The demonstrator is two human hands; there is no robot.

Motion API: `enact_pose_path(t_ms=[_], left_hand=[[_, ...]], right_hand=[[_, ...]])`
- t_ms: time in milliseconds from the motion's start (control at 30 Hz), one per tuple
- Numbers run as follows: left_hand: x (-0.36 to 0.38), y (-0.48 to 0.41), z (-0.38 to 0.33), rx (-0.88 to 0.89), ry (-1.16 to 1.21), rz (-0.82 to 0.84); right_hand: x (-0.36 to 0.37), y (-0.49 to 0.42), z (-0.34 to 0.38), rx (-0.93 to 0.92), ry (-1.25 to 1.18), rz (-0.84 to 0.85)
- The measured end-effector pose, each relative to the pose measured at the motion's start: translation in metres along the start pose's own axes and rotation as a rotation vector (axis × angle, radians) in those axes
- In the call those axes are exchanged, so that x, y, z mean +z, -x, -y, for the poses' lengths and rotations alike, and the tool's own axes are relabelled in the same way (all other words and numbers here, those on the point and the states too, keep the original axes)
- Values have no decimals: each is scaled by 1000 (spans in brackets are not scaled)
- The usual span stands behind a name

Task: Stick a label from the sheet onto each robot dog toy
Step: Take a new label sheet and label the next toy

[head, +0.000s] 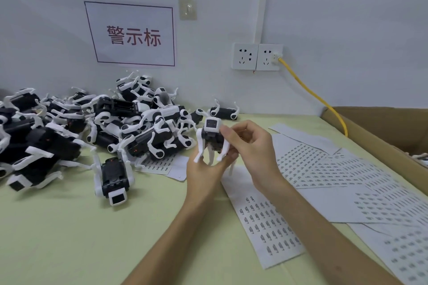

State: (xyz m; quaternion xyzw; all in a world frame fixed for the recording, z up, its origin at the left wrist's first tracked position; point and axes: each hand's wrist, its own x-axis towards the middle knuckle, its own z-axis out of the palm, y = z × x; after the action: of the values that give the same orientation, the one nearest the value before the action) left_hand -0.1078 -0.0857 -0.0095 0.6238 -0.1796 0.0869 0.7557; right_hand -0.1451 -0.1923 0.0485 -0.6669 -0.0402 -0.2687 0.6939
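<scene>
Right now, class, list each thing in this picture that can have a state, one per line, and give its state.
Left hand: holds the toy from below by its legs.
Right hand: fingers curled on the toy's body.
Held robot dog toy: lifted off the table, upright.
Toy pile: heaped, many toys overturned.
Nearest label sheet: flat, top rows peeled.
Left socket: nothing plugged in.
Right socket: yellow cable plugged in.
Cardboard box: open.

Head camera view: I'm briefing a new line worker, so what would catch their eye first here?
Probably the robot dog toy held up at centre, gripped by the left hand and right hand. Next, the heap of toys at left against the wall, and the label sheets spread at right.
</scene>
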Motion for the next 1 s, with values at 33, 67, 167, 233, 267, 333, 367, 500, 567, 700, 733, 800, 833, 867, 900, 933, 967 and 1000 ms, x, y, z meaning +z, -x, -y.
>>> enact_pose_path(t_ms=[33, 67, 167, 233, 267, 333, 367, 500, 567, 700, 733, 800, 833, 867, 900, 933, 967, 1000], left_hand=[[0, -1, -2, -18, 1, -8], [0, -3, -1, -46, -8, -3], [-2, -7, -3, -167, 71, 25], [-4, -6, -4, -223, 192, 70], [-5, -5, -4, -233, 245, 99], [-8, -5, -7, -259, 331, 138], [-9, -5, -11, -268, 359, 147], [-10, -6, -21, -310, 378, 116], [-12, -6, -23, -346, 381, 90], [-15, -8, -22, -372, 466, 71], [-15, -9, -21, -361, 470, 73], [-15, -8, -19, -319, 435, 106], [-13, -7, -19, -306, 411, 132], [-12, -6, -19, -293, 381, 168], [-10, -4, -18, -280, 342, 205], [-9, -3, -17, -269, 307, 246], [-8, -2, -16, -269, 282, 274], [-7, -1, -16, -277, 266, 281]], right_hand=[[-1, 0, 1, -13, -17, 30], [-3, 0, 3, -17, -38, 68], [-6, -1, 5, -43, -39, 166], [-7, 0, 7, -78, -64, 178], [-8, -1, 8, -111, -47, 149], [-12, -4, 6, -167, 100, 67], [-15, -6, 4, -147, 184, 61], [-20, -10, -4, 131, 273, 226], [-17, -8, -8, 132, 288, 240], [-10, -3, -15, -43, 393, 202], [-10, -3, -16, -71, 383, 191], [-11, -3, -13, -63, 274, 152], [-12, -4, -12, -51, 224, 127], [-13, -5, -11, -50, 206, 104], [-15, -5, -10, -58, 214, 95], [-16, -6, -9, -66, 225, 101], [-16, -6, -9, -67, 225, 112], [-16, -6, -9, -65, 219, 117]])
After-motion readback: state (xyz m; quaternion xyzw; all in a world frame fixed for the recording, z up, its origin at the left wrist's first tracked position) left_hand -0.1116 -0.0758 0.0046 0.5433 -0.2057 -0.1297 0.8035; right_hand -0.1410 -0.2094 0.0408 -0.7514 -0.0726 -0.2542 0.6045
